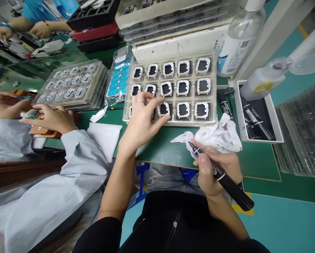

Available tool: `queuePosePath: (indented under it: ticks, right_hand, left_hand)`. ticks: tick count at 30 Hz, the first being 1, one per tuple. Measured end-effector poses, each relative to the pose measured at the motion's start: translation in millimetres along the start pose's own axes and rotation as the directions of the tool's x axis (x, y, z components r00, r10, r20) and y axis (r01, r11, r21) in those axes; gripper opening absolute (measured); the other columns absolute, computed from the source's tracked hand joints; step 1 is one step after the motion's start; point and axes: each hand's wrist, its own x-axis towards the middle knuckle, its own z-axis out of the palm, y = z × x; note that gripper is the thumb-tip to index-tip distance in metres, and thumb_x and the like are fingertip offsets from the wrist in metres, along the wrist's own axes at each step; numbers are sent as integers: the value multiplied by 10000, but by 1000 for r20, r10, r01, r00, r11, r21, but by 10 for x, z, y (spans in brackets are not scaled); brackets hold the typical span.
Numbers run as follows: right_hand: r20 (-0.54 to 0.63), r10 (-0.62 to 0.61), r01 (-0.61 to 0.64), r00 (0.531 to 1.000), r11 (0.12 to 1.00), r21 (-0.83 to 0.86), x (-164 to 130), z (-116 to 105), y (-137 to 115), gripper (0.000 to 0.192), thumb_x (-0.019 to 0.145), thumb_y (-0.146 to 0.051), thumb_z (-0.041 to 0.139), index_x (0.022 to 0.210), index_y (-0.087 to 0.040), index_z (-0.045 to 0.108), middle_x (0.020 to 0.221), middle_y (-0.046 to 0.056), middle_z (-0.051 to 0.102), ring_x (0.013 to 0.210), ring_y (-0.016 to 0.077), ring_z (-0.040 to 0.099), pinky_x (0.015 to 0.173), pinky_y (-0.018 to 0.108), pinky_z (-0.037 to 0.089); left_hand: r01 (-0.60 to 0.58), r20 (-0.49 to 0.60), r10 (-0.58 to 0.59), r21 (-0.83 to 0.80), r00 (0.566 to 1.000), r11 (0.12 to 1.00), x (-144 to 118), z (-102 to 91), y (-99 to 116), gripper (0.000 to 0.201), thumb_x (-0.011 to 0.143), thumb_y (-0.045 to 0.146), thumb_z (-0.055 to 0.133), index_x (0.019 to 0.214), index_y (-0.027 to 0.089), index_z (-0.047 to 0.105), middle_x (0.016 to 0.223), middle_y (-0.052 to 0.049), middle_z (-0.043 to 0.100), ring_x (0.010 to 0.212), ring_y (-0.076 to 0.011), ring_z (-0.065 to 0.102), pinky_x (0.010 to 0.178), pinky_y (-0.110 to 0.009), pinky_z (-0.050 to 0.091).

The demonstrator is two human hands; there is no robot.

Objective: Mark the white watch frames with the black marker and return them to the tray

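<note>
A clear plastic tray [170, 123] holds rows of white square watch cases [183, 88] with dark centres. My left hand [143, 117] reaches over its front row, thumb and forefinger at opposite edges of one watch case [164, 109] that still sits in its pocket. Parts of the cases to the left are hidden under this hand. In my right hand [217, 165] is a black marker pen [220, 175], tip uncovered and pointing up and left, held in front of the tray. Just behind the marker tip lies a crumpled, stained white cloth [218, 133].
Bottles [238, 45] and a white box [275, 131] with markers stand right. Stacked trays [173, 21] rise behind. At left, a co-worker's hands [52, 117] handle small parts beside another tray stack [68, 84]. A bag of blue pieces [119, 79] and a folded white cloth [104, 138] lie between.
</note>
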Motion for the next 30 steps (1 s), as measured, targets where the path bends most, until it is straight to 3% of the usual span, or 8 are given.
queuePosePath:
  ticks: [3,6,8,10,14,20,24,30]
  right_hand:
    - [-8,-15,15,1000,1000,5,15,6,-8,207,1104,-275,824,929,-271,713,655,-36,708,868,366,954,691,448,815]
    - [45,-15,15,999,1000,5,-5,7,21,235,1100,-212,800,892,-268,706,671,-36,706,910,357,960,779,461,835]
    - [19,-43,42,999,999,33,-31,8,53,167,1085,-180,819,977,-266,724,706,-47,722,946,356,965,837,474,843]
    - [-6,-47,48,999,997,55,-59,7,82,160,1073,-165,847,1056,-266,724,739,-52,745,983,362,968,862,477,842]
    - [24,-19,18,1000,999,37,-97,1,127,204,1078,-144,848,988,-257,704,815,-19,811,1020,361,970,857,448,835]
    - [-19,-54,55,998,995,87,-115,10,186,202,1059,-137,861,1115,-266,716,848,-34,834,981,335,967,921,483,847]
    - [-22,-75,76,997,994,80,-106,12,186,199,1062,-142,864,1129,-262,721,926,-3,882,954,317,964,903,460,846]
    - [-16,-106,107,994,994,39,-63,16,153,178,1085,-181,853,1125,-264,701,874,-7,867,912,325,960,833,469,848]
  left_hand:
    - [-41,40,40,47,998,998,112,-11,17,453,1135,463,848,1557,311,790,1480,-174,675,1427,-434,647,1305,-698,569]
    - [-103,87,96,79,992,992,232,13,153,301,1152,400,820,1430,284,829,1443,-164,697,1405,-441,663,1276,-742,576]
    - [-169,163,156,67,974,983,353,64,228,281,1107,356,878,1370,264,840,1398,-147,711,1380,-445,684,1246,-754,598]
    - [-230,228,213,49,950,972,492,125,260,359,1034,332,967,1356,242,839,1355,-135,722,1345,-442,697,1207,-735,630]
    - [-278,292,260,21,921,960,708,194,243,431,947,308,1050,1292,195,817,1312,-128,737,1312,-438,701,1178,-695,647]
    - [-266,329,261,-28,908,963,702,153,282,269,1105,450,902,1159,203,810,1236,-132,752,1234,-399,699,1122,-604,628]
    - [-244,285,251,-61,925,968,608,161,357,232,1207,393,723,1085,202,774,1180,-133,776,1148,-348,706,1060,-518,607]
    - [-212,30,215,-87,976,973,377,122,431,181,1222,267,617,1125,214,760,1111,-94,798,945,-249,751,874,-385,584]
